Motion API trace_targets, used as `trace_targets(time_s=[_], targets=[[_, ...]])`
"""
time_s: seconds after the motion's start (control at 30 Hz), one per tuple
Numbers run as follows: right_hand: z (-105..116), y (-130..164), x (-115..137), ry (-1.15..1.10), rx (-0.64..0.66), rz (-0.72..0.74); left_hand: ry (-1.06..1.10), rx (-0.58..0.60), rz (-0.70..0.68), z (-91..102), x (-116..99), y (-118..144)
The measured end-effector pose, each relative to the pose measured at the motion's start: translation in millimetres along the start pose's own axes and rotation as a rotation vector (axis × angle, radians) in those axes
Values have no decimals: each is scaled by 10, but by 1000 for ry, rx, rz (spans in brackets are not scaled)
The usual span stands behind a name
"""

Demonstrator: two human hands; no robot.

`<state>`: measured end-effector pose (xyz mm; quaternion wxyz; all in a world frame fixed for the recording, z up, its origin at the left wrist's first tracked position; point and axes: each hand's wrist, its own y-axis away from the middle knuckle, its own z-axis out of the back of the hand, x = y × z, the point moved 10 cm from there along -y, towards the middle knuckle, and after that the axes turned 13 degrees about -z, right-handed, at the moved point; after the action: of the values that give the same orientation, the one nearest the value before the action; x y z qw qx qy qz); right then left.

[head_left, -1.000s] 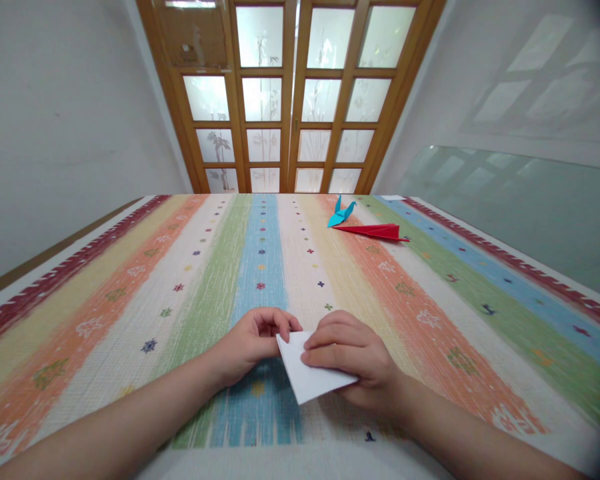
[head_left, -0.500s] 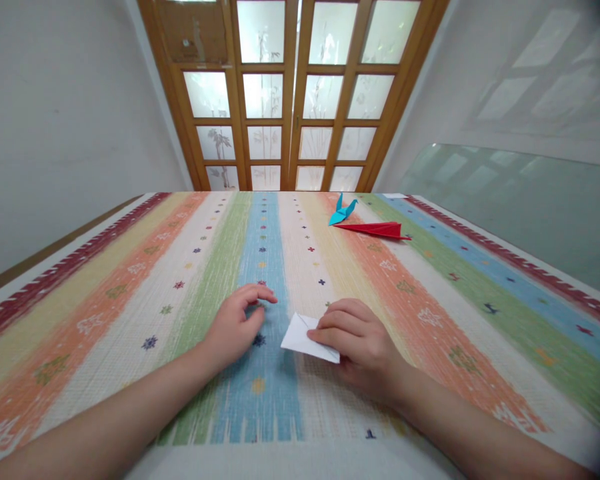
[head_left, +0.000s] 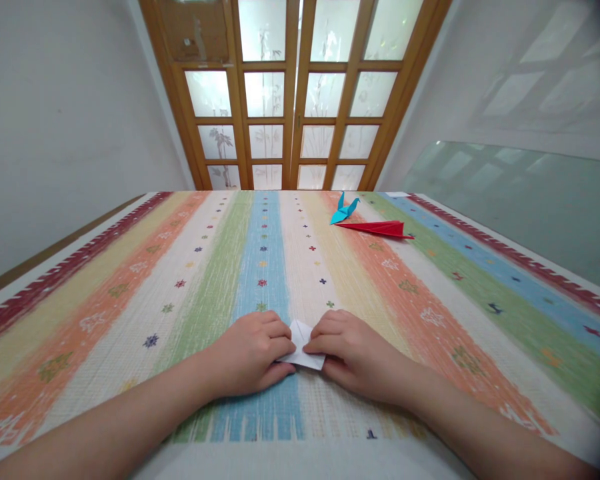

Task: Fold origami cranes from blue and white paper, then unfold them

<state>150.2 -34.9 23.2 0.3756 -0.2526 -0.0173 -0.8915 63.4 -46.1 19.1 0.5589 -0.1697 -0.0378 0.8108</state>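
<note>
A small folded piece of white paper (head_left: 303, 343) is held between my two hands, low over the striped tablecloth. My left hand (head_left: 253, 353) pinches its left side, thumb below and fingers on top. On the other side my right hand (head_left: 357, 353) grips the paper the same way, its fingers curled over the edge. A crease line runs across the visible face of the paper. Its outer corners are hidden under the fingers.
Farther back on the tablecloth (head_left: 220, 260) stands a blue origami crane (head_left: 344, 212). Touching or close to it lies a red paper plane (head_left: 380, 229). A glass-like panel (head_left: 510, 213) leans along the right wall, and wood-framed glass doors (head_left: 290, 120) rise behind the table.
My left hand has moved right and closed on the paper's left side. The paper and my right hand have shifted slightly left.
</note>
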Motion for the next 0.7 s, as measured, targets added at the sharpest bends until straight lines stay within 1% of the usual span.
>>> trace_targets(time_s=[0.07, 0.17, 0.3, 0.37, 0.47, 0.6, 0.7], targets=[[40, -14, -80, -63, 22, -59, 9, -21, 10, 11, 15, 4], [71, -39, -241, -146, -7, -176, 47, -45, 46, -2, 52, 12], [28, -57, -429, -250, -61, -320, 112, -132, 169, 9, 187, 71], [20, -61, -477, -245, -94, -364, 136, -164, 209, 12, 236, 100], [36, -83, -455, -179, -121, -341, 124, -148, 200, 3, 238, 101], [30, -111, -371, -114, -88, -235, 50, -125, 132, 26, 178, 69], [23, -98, -366, -57, -71, -211, 10, -120, 120, 33, 167, 58]])
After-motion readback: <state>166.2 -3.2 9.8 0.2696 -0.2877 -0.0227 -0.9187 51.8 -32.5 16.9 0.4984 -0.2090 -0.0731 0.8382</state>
